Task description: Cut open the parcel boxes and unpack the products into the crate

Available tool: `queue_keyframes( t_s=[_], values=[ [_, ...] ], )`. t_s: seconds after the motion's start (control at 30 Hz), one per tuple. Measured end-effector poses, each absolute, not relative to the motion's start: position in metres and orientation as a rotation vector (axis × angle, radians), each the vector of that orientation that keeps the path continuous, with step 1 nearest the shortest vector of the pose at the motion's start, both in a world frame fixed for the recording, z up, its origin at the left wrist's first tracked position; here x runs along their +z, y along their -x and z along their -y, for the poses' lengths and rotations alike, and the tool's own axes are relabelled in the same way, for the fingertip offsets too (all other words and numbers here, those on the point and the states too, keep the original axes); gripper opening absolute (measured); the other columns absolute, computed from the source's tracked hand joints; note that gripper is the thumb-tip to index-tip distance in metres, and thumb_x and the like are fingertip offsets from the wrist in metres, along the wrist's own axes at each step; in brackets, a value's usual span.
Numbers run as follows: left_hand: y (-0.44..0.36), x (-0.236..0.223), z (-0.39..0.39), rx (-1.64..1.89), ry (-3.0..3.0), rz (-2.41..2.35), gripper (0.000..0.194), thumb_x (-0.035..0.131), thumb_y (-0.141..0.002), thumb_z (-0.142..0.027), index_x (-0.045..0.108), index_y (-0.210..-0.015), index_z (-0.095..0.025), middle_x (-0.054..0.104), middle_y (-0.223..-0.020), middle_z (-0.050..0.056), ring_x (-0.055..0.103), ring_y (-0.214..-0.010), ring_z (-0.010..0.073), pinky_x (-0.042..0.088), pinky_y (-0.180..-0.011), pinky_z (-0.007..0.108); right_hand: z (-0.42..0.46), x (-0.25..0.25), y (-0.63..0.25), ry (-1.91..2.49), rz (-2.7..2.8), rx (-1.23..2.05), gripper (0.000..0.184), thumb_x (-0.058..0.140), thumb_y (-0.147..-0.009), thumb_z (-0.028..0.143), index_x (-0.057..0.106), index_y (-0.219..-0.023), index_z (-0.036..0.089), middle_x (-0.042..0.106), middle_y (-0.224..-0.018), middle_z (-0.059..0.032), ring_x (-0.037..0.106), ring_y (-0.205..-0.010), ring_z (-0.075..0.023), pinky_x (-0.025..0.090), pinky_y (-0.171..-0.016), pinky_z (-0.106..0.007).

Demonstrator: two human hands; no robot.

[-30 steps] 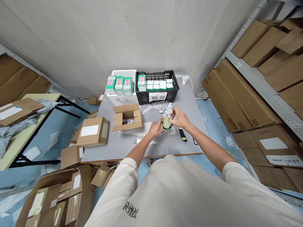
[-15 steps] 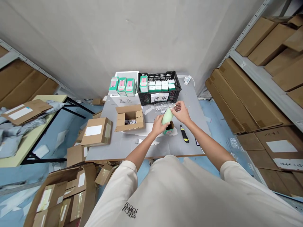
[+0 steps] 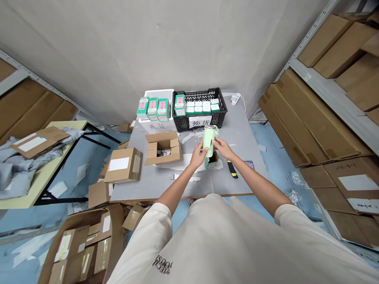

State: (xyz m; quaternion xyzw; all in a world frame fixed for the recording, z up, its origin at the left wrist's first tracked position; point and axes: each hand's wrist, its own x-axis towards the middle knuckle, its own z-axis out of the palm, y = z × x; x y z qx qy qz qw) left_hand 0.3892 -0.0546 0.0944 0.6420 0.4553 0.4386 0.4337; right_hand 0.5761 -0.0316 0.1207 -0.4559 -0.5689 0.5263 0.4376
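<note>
Between my two hands stands a light green tumbler [image 3: 209, 138], upright, with a metallic rim, a small green loop at the top right and dark print on its side. My left hand [image 3: 197, 155] grips its lower left side. The fingers of my right hand [image 3: 222, 147] close on its right side. Just under the tumbler, an open green box [image 3: 211, 161] rests on the table, its inside dark. Crumpled clear plastic [image 3: 197, 133] lies behind the tumbler, partly hidden by it.
An open carton [image 3: 164, 149] and a closed carton [image 3: 123, 165] are on the left of the grey table [image 3: 237, 138]. Behind stand a black crate [image 3: 217, 118] and a white bin [image 3: 156, 126] with green boxes. A yellow-black utility knife [image 3: 232, 169] and a phone [image 3: 249, 164] lie at right.
The tumbler has gone from tilted to upright, and its printed side now shows. My right hand has moved from its top down to its side. More of the phone is visible.
</note>
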Motion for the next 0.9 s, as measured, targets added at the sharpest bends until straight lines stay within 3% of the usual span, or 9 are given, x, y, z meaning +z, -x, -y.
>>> queue_keyframes(
  t_s=[0.1,0.23,0.33,0.47,0.57,0.73,0.9],
  values=[
    [-0.39,0.098,0.056,1.154,-1.634,-1.251,0.062,0.047,-0.103,-0.059,0.046,-0.155,-0.025,0.056,-0.137,0.015,0.058,-0.127,0.0267,0.057,-0.097,0.038,0.029,0.12,-0.578,1.2,1.4,1.218,0.063,0.069,-0.083,0.064,0.069,-0.128,0.021,0.074,-0.108,-0.0071,0.069,-0.097,-0.0246,0.061,-0.087,-0.042],
    [-0.391,0.106,0.055,1.196,-1.663,-1.331,0.054,0.043,-0.105,-0.055,0.053,-0.15,-0.026,0.059,-0.131,0.014,0.06,-0.122,0.0269,0.056,-0.099,0.042,0.026,0.115,-0.581,1.32,1.433,1.115,0.054,0.073,-0.08,0.062,0.074,-0.111,0.018,0.074,-0.098,-0.0061,0.069,-0.091,-0.0242,0.061,-0.086,-0.041],
    [-0.393,0.106,0.055,1.164,-1.67,-1.297,0.057,0.054,-0.101,-0.054,0.051,-0.151,-0.027,0.059,-0.135,0.013,0.061,-0.122,0.027,0.056,-0.1,0.041,0.025,0.111,-0.581,1.361,1.399,1.085,0.051,0.074,-0.078,0.062,0.071,-0.105,0.019,0.074,-0.101,-0.0067,0.07,-0.089,-0.0229,0.061,-0.084,-0.041],
    [-0.397,0.099,0.056,1.099,-1.661,-1.3,0.079,0.073,-0.089,-0.052,0.041,-0.157,-0.026,0.057,-0.142,0.014,0.064,-0.119,0.0278,0.056,-0.1,0.042,0.029,0.109,-0.578,1.352,1.339,1.142,0.051,0.072,-0.079,0.063,0.06,-0.109,0.022,0.074,-0.099,-0.0055,0.07,-0.085,-0.0203,0.061,-0.078,-0.037],
    [-0.396,0.095,0.056,1.088,-1.646,-1.308,0.076,0.07,-0.091,-0.049,0.041,-0.157,-0.025,0.059,-0.143,0.014,0.065,-0.119,0.0285,0.055,-0.1,0.043,0.032,0.109,-0.578,1.34,1.346,1.205,0.05,0.065,-0.084,0.062,0.057,-0.113,0.023,0.071,-0.086,-0.0011,0.068,-0.077,-0.0185,0.06,-0.074,-0.035],
    [-0.39,0.098,0.056,1.078,-1.655,-1.241,0.073,0.067,-0.094,-0.047,0.038,-0.158,-0.026,0.066,-0.136,0.011,0.062,-0.126,0.0292,0.054,-0.101,0.043,0.033,0.111,-0.582,1.335,1.381,1.15,0.055,0.071,-0.081,0.058,0.062,-0.121,0.021,0.072,-0.1,-0.0051,0.069,-0.09,-0.0209,0.06,-0.083,-0.038],
    [-0.391,0.095,0.057,1.075,-1.597,-1.238,0.07,0.061,-0.096,-0.057,0.042,-0.157,-0.027,0.054,-0.14,0.014,0.066,-0.116,0.0255,0.059,-0.092,0.038,0.034,0.115,-0.581,1.301,1.419,1.185,0.048,0.068,-0.083,0.058,0.068,-0.111,0.019,0.074,-0.103,-0.0074,0.07,-0.093,-0.0226,0.059,-0.085,-0.039]
  ],
)
